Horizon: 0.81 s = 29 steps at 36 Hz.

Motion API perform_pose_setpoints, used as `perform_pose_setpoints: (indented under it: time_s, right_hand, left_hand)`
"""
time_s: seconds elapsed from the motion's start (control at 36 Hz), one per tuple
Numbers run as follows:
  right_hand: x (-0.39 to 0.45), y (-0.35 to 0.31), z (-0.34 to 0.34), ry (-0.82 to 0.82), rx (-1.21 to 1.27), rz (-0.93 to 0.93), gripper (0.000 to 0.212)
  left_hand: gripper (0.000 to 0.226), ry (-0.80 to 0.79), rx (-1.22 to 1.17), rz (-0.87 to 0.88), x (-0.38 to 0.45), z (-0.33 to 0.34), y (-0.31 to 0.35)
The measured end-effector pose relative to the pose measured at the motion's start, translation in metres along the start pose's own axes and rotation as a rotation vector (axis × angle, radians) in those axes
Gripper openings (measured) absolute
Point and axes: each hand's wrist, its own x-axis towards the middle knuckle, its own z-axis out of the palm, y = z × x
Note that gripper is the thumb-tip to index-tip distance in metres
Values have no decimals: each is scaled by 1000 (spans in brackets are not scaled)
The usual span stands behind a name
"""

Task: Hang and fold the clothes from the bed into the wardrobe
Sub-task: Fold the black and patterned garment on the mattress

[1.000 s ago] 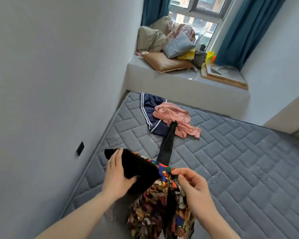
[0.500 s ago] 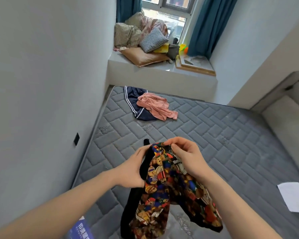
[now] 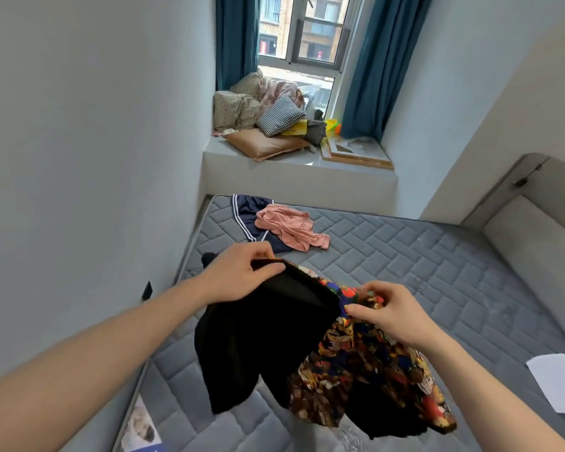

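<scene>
Over mattress (image 3: pixel 405 256), hands (image 3: pixel 235 275) stretch garment (image 3: pixel 307 347) sideways.

Grey quilted mattress (image 3: pixel 405 256) fills floor area. Plain pale wall (image 3: pixel 95 141) at left, dark socket plate (image 3: pixel 147 290) low on it. Window (image 3: pixel 299 31) at far end, daylight entering, teal curtains (image 3: pixel 367 66) either side. White window ledge (image 3: pixel 294 177) holds cushions (image 3: pixel 268 122). Padded headboard (image 3: pixel 532 236) at right.
</scene>
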Motion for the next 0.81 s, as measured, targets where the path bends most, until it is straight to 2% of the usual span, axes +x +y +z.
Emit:
perform_pose_setpoints:
  time_s: [0.06, 0.08, 0.17, 0.22, 0.28, 0.39, 0.47, 0.53, 0.61, 0.64, 0.72, 0.75, 0.78, 0.81]
  right_hand:
    - [-1, 2, -2, -13, 20, -34, 30]
    - [1, 2, -2, -5, 34, -45, 34]
    - [5, -5, -3, 43, 20, -96, 31]
    - [9, -6, -4, 91, -14, -152, 27]
    - [12, -3, -5, 169, -60, -174, 19]
    - [16, 11, -4, 435, -262, -146, 14]
    - [7, 12, 18, 636, -209, -67, 42]
    - [-6, 8, 47, 710, -127, -106, 57]
    - [-26, 10, 100, 646, -124, -74, 71]
    - [-30, 12, 115, 583, -140, -19, 76]
    - [-36, 19, 149, 391, -142, 181, 94]
    - [-34, 21, 155, 365, -122, 226, 92]
    - [-31, 22, 157, 345, -81, 272, 79]
    - [-29, 24, 156, 331, -23, 292, 57]
  left_hand:
    - [58, -142, 271, 45, 4, -19, 8]
    - [62, -225, 414, 54, 5, -27, 10]
    - [34, -313, 563, 18, 7, -49, 5]
    - [27, -287, 497, -63, 8, -63, 3]
    - [18, -208, 303, -142, 9, -73, 7]
    - [18, -75, 43, -160, 17, -76, 42]
    - [15, -40, -104, -190, 26, -71, 75]
    - [13, -20, -199, -202, 35, -68, 92]
    - [9, -6, -261, -192, 43, -62, 116]
    - [5, -17, -258, -176, 44, -60, 123]
    - [12, -85, -215, -113, 44, -53, 141]
    - [11, -106, -190, -108, 43, -52, 144]
    - [9, -119, -171, -104, 43, -53, 147]
    - [8, -116, -161, -100, 43, -56, 148]
